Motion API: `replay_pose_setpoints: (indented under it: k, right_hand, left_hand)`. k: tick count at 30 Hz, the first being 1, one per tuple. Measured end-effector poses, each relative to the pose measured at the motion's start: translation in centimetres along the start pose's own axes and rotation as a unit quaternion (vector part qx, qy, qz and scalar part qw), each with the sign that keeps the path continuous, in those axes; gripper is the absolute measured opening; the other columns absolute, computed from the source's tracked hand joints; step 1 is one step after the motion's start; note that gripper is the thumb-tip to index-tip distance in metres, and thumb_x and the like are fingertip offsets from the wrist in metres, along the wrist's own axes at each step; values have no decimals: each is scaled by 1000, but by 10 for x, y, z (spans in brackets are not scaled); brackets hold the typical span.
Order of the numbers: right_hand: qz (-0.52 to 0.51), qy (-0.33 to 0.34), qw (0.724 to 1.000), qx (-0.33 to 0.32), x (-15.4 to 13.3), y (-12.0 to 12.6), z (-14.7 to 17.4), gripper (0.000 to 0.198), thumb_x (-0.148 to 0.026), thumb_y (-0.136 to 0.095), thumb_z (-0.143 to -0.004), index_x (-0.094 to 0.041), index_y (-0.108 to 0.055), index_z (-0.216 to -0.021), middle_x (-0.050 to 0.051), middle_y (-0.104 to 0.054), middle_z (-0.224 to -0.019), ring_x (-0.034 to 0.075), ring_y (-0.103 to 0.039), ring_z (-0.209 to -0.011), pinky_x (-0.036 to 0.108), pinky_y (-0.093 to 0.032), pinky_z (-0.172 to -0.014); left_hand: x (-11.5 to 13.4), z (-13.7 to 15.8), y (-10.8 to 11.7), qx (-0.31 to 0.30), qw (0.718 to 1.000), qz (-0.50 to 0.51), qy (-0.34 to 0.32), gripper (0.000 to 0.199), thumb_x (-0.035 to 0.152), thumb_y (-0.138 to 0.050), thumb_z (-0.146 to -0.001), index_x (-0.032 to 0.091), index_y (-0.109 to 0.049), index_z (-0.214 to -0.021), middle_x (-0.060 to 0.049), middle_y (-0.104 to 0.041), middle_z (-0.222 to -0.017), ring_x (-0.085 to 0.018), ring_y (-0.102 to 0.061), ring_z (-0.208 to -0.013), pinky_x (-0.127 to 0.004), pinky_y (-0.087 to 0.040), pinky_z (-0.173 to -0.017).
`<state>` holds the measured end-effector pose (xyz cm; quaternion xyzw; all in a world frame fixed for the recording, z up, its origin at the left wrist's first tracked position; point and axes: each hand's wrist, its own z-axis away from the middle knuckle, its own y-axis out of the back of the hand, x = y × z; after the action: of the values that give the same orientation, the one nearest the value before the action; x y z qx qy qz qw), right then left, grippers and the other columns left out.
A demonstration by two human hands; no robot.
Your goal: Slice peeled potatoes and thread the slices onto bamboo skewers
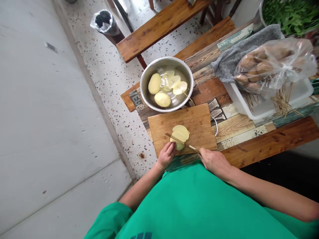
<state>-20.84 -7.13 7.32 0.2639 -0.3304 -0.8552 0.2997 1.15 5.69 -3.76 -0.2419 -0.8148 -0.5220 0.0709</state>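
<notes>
My right hand (216, 161) is closed round the handle of a knife (188, 146), its blade lying across a peeled potato (179, 146) on the wooden cutting board (159, 127). With bent fingers, my left hand (166, 155) grips the near left side of that potato. Pale potato slices (181, 130) lean against one another just beyond the blade. Behind the board stands a metal bowl (143, 84) of water. Two whole peeled potatoes (155, 83) and several slices sit in it, and one slice (179, 88) has a wooden skewer through it.
At the right, a plastic bag of unpeeled potatoes (264, 68) rests on a white tub (239, 99) with wooden skewers (284, 101) and a grey cloth (225, 63). Leafy greens (289, 15) fill a container at the back right. A lined bin (107, 25) and wooden bench (159, 28) stand beyond.
</notes>
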Motion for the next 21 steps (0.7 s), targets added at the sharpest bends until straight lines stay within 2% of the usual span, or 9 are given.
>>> replay_pose_setpoints:
  k: [5, 7, 12, 16, 21]
  right_hand:
    - [63, 55, 989, 126, -10, 18, 35, 17, -8, -40, -88, -17, -52, -82, 3, -59, -65, 15, -56, -49, 28, -15, -45]
    - [85, 65, 983, 147, -12, 22, 41, 18, -7, -39, -87, -18, -51, -80, 2, -56, -61, 13, -50, -44, 28, -13, -45]
    - [99, 51, 987, 120, -13, 26, 41, 16, -9, -39, -88, -17, -51, -82, 2, -54, -59, 10, -45, -42, 29, -12, -45]
    - [94, 41, 989, 107, -12, 25, 41, 15, -10, -39, -89, -16, -51, -82, 3, -54, -59, 9, -45, -43, 27, -15, -45]
    - [89, 36, 988, 124, -10, 21, 41, 14, -11, -40, -89, -15, -52, -83, 2, -54, -58, 8, -43, -42, 25, -19, -46]
  left_hand:
    - [3, -2, 4, -11, 1000, -14, -2, 8, 14, -58, -89, 12, -64, -94, -12, -66, -99, -27, -61, -108, -40, -58, -86]
    - [5, -4, 5, -17, 1000, -23, 0, 11, 15, -55, -91, 14, -64, -86, -10, -65, -92, -24, -63, -99, -37, -58, -81]
    - [6, -5, 7, -17, 999, -44, 5, 18, 17, -51, -93, 14, -64, -81, -9, -63, -85, -22, -61, -90, -35, -57, -78]
    - [6, -5, 7, -17, 999, -38, 5, 14, 17, -53, -93, 14, -64, -86, -10, -64, -89, -22, -61, -93, -35, -56, -78]
    - [5, -2, 3, -25, 999, -28, 6, 10, 16, -54, -92, 14, -64, -89, -10, -65, -92, -23, -62, -97, -37, -57, -81]
